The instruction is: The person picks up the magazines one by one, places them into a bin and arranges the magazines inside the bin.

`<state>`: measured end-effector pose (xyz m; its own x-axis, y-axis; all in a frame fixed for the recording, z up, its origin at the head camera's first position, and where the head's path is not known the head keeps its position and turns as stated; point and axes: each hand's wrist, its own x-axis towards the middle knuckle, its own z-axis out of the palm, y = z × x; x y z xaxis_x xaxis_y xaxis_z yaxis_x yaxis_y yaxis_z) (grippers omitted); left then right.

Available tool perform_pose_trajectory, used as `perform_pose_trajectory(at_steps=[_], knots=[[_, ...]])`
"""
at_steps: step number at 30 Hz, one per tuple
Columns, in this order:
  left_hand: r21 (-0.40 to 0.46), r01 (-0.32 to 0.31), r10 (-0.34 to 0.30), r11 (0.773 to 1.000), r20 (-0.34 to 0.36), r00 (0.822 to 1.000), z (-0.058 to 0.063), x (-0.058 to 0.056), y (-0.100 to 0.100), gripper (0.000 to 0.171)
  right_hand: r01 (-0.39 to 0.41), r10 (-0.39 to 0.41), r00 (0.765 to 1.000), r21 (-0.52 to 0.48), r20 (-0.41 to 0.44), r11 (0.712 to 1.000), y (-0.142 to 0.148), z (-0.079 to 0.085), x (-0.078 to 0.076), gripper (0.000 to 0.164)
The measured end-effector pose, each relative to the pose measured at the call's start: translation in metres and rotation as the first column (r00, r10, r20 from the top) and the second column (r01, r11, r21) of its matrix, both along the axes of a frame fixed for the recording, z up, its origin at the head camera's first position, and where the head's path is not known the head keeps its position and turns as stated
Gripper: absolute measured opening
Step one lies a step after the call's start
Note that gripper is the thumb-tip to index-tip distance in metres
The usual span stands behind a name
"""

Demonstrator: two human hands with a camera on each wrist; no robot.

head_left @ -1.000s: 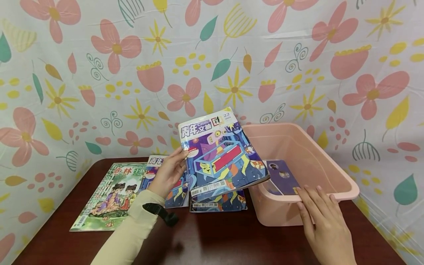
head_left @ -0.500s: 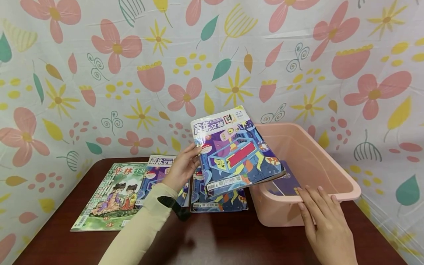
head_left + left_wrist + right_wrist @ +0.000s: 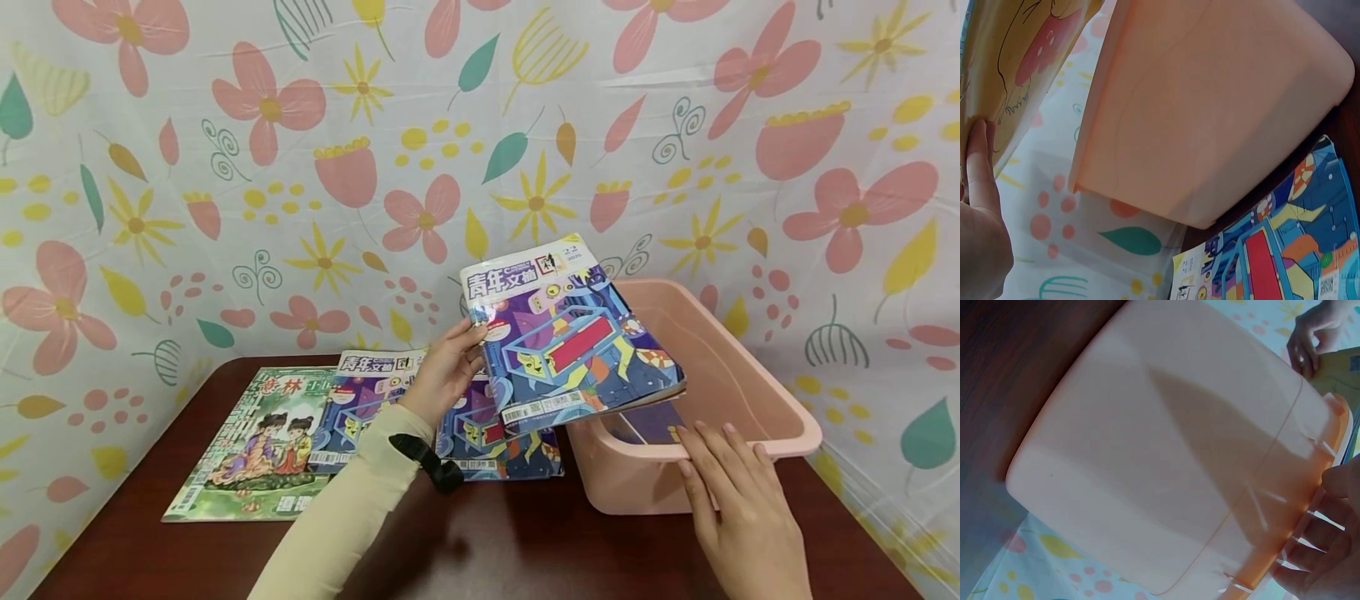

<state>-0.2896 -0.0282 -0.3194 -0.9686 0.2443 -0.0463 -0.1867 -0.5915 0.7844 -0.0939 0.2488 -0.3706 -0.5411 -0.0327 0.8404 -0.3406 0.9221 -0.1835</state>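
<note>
In the head view my left hand (image 3: 448,367) grips the left edge of a purple-and-blue magazine (image 3: 570,342), thumb on its cover. The magazine is raised and tilted, its right corner over the rim of a pink plastic bin (image 3: 738,454). Its yellowish back cover (image 3: 1029,69) shows in the left wrist view, with fingers against it. My right hand (image 3: 750,508) rests on the bin's front rim, fingers laid over the edge. Inside the bin lies a dark blue printed item (image 3: 652,422), partly covered by the magazine.
Left of the bin, more purple magazines (image 3: 525,458) lie on the dark wooden table (image 3: 525,550), partly hidden by my left arm. A green magazine (image 3: 255,450) lies at the far left. A floral cloth (image 3: 420,108) hangs behind the table.
My left hand has carried the magazine to the right, from above the magazines on the table to partly over the bin. My right hand stays at the bin's rim.
</note>
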Motion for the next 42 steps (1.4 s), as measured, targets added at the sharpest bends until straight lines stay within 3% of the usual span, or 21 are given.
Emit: perform_pose_trajectory(at_steps=[12, 18, 24, 42], knots=[[0.018, 0.051, -0.05, 0.999, -0.022, 0.999, 0.008, -0.004, 0.024, 0.052, 0.012, -0.012, 1.0, -0.001, 0.011, 1.0, 0.0, -0.001, -0.001, 0.053], [0.005, 0.064, -0.064, 0.998, -0.032, 0.997, 0.01, -0.006, 0.036, 0.059, 0.012, -0.012, 1.0, -0.004, 0.019, 1.0, 0.0, -0.001, 0.0, 0.053], [0.026, 0.1, -0.098, 0.995, -0.057, 0.994, 0.014, -0.009, 0.049, 0.045, 0.009, -0.009, 1.0, -0.006, 0.01, 1.0, 0.0, -0.001, 0.0, 0.052], [-0.04, 0.134, -0.135, 0.99, -0.023, 0.991, 0.022, -0.007, 0.074, 0.045, 0.046, -0.046, 0.996, 0.0, 0.076, 0.999, -0.001, -0.001, 0.002, 0.049]])
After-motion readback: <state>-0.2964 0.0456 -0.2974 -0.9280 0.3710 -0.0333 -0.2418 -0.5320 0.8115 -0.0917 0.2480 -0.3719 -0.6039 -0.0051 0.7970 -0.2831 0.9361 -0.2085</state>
